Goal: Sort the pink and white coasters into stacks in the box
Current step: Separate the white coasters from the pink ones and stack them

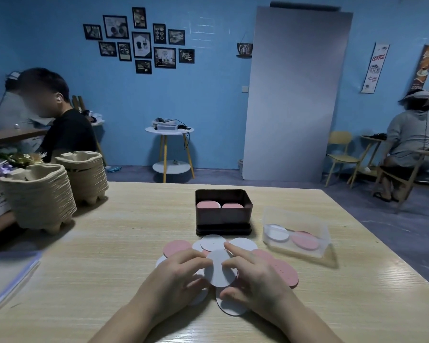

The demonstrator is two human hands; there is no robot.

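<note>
Two stacks of pulp trays [57,186] stand far left on the desk [109,243]. The left hand [181,271] and right hand [253,280] both grasp one white coaster [221,268] with curled fingers, over a loose overlapping pile [176,247]. Just behind, the dark box [223,216] shows two pink tops. Rightward, a clear box [295,215] holds one white and one pink.
</note>
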